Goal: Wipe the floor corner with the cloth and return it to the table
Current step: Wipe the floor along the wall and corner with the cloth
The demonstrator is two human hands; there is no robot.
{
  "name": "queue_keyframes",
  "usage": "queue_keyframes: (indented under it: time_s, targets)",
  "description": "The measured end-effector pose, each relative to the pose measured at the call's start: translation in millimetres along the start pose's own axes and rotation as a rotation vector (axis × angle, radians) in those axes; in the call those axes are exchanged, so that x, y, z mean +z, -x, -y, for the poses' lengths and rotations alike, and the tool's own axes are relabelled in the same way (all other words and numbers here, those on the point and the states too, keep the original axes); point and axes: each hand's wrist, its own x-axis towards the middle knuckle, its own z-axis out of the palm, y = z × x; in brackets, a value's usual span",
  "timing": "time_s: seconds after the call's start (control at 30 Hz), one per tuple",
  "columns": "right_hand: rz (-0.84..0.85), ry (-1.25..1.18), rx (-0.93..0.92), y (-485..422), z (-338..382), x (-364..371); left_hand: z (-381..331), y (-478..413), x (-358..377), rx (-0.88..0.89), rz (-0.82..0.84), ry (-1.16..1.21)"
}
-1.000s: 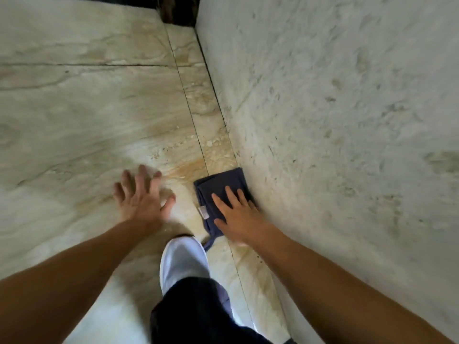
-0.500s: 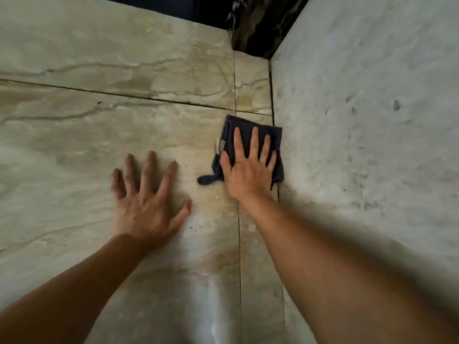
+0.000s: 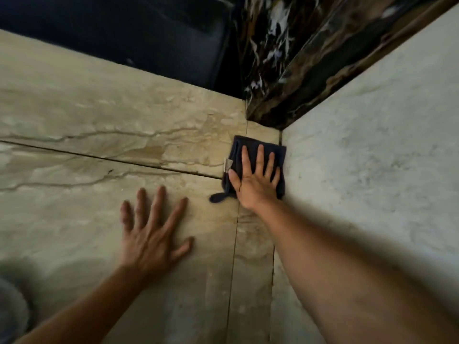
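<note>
A person's right hand (image 3: 255,181) lies flat, fingers spread, pressing a folded dark cloth (image 3: 257,151) onto the marble floor (image 3: 99,219) against the pale wall (image 3: 372,157), just short of the corner, likely for wiping pressure; the left hand (image 3: 151,234), open and empty, braces on the floor nearby

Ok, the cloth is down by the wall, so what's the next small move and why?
Probably push the folded dark blue cloth forward into the corner. The right hand lies flat on it beside the pale wall, with bare beige marble floor between cloth and black marble skirting. The left hand braces.
</note>
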Motion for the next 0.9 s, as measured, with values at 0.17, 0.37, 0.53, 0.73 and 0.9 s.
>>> queue_keyframes:
  time_s: [0.17,0.37,0.53,0.73,0.9]
  targets:
    - [0.017,0.001,-0.005,-8,-3,-2,29,-153,-51,-0.025,-0.026,-0.065]
    - [0.003,0.002,0.012,-5,-2,-6,84,-267,-113,-0.114,-0.082,-0.151]
    - [0.061,0.041,0.036,-2,0,-13,100,-270,-100,-0.076,-0.152,-0.104]
    - [0.192,0.126,0.054,-7,3,-21,102,-270,-104,-0.057,-0.097,-0.078]
    - [0.133,0.128,-0.03,-5,39,-32,102,-273,-115,-0.059,-0.02,-0.039]
